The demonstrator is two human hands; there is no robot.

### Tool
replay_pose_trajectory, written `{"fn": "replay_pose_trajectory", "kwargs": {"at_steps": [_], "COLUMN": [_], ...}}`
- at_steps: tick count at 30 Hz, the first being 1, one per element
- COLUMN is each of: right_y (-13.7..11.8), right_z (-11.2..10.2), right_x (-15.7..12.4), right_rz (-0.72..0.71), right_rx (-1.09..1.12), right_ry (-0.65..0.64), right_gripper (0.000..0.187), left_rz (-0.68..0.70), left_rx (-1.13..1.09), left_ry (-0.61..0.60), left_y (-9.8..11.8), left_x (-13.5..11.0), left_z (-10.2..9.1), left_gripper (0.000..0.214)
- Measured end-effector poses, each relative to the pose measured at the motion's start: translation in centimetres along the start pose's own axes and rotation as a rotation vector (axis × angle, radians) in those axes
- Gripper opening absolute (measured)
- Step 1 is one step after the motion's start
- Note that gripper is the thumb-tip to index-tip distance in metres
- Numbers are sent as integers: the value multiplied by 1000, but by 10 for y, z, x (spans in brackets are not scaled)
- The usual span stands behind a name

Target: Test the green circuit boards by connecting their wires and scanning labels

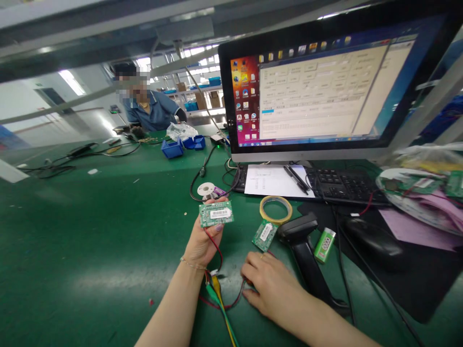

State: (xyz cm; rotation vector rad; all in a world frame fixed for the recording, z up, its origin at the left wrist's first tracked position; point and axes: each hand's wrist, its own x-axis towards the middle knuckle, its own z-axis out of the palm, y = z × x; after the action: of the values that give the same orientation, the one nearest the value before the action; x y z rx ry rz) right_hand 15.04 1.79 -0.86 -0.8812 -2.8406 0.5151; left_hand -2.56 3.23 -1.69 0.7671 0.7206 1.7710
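Toward the near edge of the bench (144, 217), we note left hand (204, 243) gripping circuit board (216, 213), right hand (269, 282) curled at red lead (237, 300), hold unclear, and advise keeping that lead slack

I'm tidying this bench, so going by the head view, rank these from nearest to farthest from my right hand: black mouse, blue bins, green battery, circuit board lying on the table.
From the right hand:
1. Circuit board, just beyond it.
2. Green battery, to the right, past the scanner.
3. Black mouse, farther right.
4. Blue bins, far back, left.
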Motion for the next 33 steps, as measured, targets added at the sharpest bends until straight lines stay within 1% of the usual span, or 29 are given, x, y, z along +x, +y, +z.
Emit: {"fn": "replay_pose_trajectory", "kwargs": {"at_steps": [2,3,5,8,10,11,14,17,24,27,29,30,33], "right_y": [5,7,9,8,6,6,8,11,9,10,12,13,14], "right_z": [-2,-4,-9,-20,-26,-29,-31,-28,-24,-21,-16,-13,-4], "right_x": [0,-1,-2,-4,-5,-5,-5,-4,-4,-3,-1,0,3], "right_rz": [-33,-58,-110,-151,-126,-107,-71,-65,-93,-81,-70,-65,-66], "right_rx": [64,99,166,230,230,221,180,153,152,167,176,177,166], "right_ry": [83,153,341,596,690,714,730,698,653,633,587,556,472], "right_gripper": [13,11,6,8,9,9,10,10,10,10,9,8,10], "left_rz": [-11,-12,-8,8,20,22,9,-13,-63,-94,-93,-84,-38], "left_rx": [38,58,105,198,260,285,305,277,192,204,267,336,635], "left_ry": [-63,-91,-136,-180,-209,-220,-220,-159,-31,21,36,35,10], "left_y": [1,2,3,4,4,4,1,-2,-3,-4,-7,-9,-15], "left_x": [-4,-5,-8,-10,-12,-12,-12,-7,5,7,7,7,8], "left_z": [5,8,13,18,20,21,22,18,2,-2,-4,-5,-10], "left_gripper": [54,55,55,52,50,49,49,49,51,51,52,52,51]}}
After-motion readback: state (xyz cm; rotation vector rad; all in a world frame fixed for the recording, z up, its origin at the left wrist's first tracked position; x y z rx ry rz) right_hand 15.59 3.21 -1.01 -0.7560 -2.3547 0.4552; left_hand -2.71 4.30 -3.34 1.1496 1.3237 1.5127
